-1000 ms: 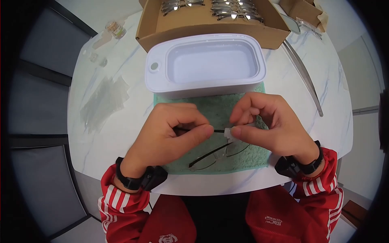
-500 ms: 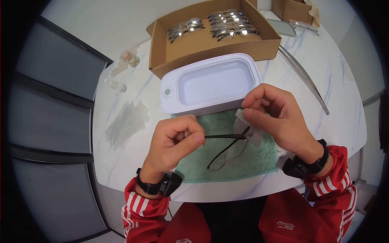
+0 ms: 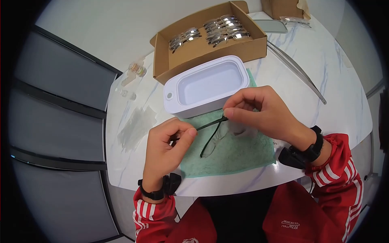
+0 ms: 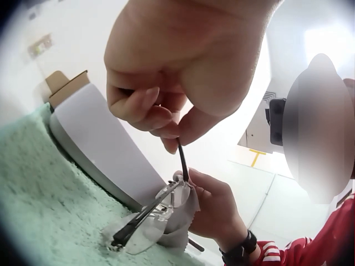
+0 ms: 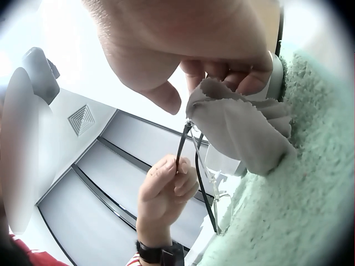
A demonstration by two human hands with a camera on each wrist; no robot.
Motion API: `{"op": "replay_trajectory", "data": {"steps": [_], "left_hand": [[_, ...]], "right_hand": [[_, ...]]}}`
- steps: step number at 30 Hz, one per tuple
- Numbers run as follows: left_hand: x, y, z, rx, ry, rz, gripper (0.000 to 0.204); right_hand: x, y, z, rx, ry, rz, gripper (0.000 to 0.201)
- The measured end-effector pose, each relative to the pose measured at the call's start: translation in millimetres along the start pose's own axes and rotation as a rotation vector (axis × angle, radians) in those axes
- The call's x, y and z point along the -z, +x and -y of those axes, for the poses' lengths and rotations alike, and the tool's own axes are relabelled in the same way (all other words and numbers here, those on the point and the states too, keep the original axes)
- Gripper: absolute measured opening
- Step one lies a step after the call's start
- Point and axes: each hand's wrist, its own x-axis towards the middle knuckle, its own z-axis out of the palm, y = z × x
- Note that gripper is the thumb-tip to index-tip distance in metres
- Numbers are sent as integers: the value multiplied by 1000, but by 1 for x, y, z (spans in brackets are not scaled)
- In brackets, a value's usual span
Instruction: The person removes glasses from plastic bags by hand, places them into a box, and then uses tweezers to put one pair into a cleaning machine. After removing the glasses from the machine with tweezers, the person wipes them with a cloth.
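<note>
My left hand (image 3: 167, 141) pinches one dark temple arm of a pair of glasses (image 3: 210, 139) by its end. At the hinge end, my right hand (image 3: 265, 111) pinches the frame through a grey cloth (image 5: 238, 124) with a zigzag edge, which hangs below the fingers. The other temple arm (image 4: 133, 226) points down toward the green towel (image 3: 227, 162). In the left wrist view the clear lenses (image 4: 148, 233) hang low over the towel, partly behind the cloth.
Behind the towel stands a white basin (image 3: 206, 85) with a round button. Beyond it, a cardboard box (image 3: 210, 55) holds several pairs of glasses (image 3: 227, 30). Plastic sleeves (image 3: 137, 126) and small bottles (image 3: 137, 69) lie left, a curved metal strip (image 3: 298, 71) right.
The view has shifted. The right hand and cloth have moved along to the hinge end of the temple arm, and the glasses now tilt upward to the right.
</note>
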Motion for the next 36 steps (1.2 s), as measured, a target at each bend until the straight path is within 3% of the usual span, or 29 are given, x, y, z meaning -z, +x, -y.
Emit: {"op": "replay_trajectory", "data": {"steps": [1,3,9,11,12,14,17,19,23,29,36], "left_hand": [[0,0,-2,-17,74,-12,8],[-2,-4,-17,-29,152,-28,8],[-6,-3,-45,-83,424,-26,6],[-2,-1,-45,-243,516,-42,13],[0,-1,-45,-243,522,-40,13],[5,-1,-45,-407,634,-325,22],[10,-17,-34,-240,569,-523,18],[3,-23,-32,-183,538,-448,12],[-19,-16,-22,-138,505,-118,11],[-31,1,-4,-159,489,38,10],[7,-23,2,43,257,-124,9]], "right_hand": [[-1,2,-3,1,4,7,14],[-1,0,-6,279,-286,-33,17],[-3,3,-13,511,-543,14,16],[-4,2,-12,510,-543,17,14],[-4,2,-12,506,-549,13,12],[-5,1,-13,468,-487,-10,11],[-6,5,-20,417,-393,-49,10],[-7,4,-22,405,-361,-56,10],[-12,8,-24,356,-303,-37,9],[-12,13,-28,338,-314,-45,8],[-10,10,-23,140,-243,-78,8]]}}
